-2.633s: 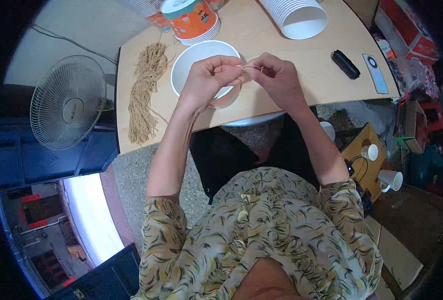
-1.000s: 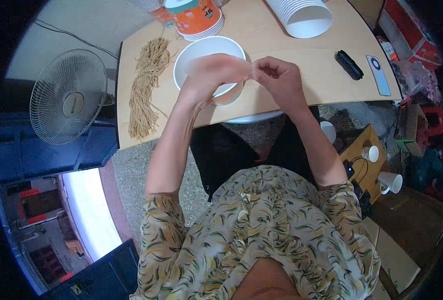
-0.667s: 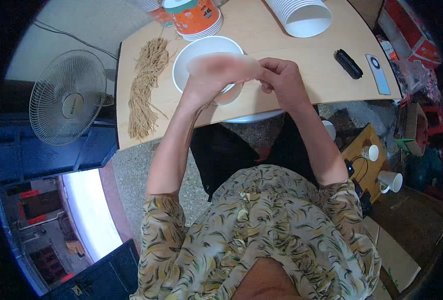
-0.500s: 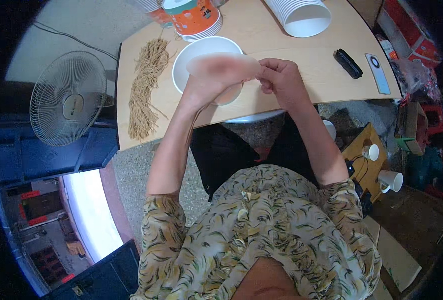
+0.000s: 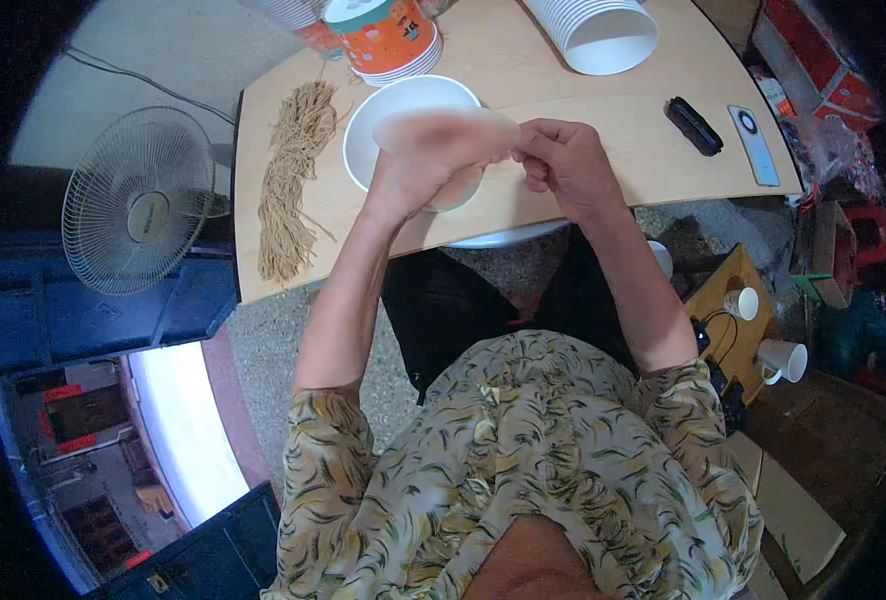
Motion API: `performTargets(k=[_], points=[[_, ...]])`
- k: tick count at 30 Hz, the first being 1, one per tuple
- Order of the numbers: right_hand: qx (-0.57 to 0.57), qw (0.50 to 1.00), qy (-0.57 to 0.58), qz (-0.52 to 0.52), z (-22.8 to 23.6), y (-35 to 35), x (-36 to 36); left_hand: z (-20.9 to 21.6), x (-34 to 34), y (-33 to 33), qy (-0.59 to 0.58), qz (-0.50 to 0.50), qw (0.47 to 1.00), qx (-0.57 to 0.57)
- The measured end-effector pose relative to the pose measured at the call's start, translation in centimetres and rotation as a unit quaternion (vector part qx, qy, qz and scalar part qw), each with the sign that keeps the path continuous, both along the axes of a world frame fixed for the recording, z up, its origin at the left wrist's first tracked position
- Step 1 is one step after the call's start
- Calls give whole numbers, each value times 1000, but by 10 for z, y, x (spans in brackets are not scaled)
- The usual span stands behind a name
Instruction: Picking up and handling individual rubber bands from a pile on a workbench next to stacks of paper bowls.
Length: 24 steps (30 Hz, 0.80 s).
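A white round paper tub [image 5: 361, 135] stands near the table's front edge, its mouth partly hidden behind my left hand [image 5: 408, 182]. The fingers of that hand are lost in a blurred patch, so their grip does not show. Just right of the tub, my right hand [image 5: 571, 165] is closed, thumb and forefinger pinched together close to the left fingers. What they pinch is too small or blurred to make out. To the left of the tub lies a long bundle of tan twisted paper cords [image 5: 293, 190], with loose ends.
Behind the tub stands a stack of orange printed tubs [image 5: 388, 45]. A nested stack of white tubs [image 5: 608, 40] lies on its side at the back. A black oblong object [image 5: 693, 126] and a phone [image 5: 755, 145] lie right. A fan [image 5: 143, 205] stands left; mugs [image 5: 783, 360] sit lower right.
Hardly anything differs. Both hands stay in the same place at the tub, and the whole view has shifted slightly.
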State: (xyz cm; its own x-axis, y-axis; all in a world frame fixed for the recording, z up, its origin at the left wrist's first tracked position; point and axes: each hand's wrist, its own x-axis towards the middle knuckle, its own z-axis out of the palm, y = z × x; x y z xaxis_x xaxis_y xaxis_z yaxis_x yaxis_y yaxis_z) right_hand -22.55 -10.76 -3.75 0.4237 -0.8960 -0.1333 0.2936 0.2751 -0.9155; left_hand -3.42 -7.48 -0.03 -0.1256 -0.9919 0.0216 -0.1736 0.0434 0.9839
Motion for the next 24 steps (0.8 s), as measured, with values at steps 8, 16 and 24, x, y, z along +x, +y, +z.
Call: performTargets(k=[8, 16, 24], points=[[-159, 982, 80, -61, 5, 6, 1, 2, 4, -6, 124, 18, 985, 122], [-254, 958, 120, -64, -7, -1, 5, 0, 4, -8, 124, 0, 983, 133], [-205, 974, 95, -26, 0, 3, 8, -1, 7, -8, 150, 0, 980, 128]])
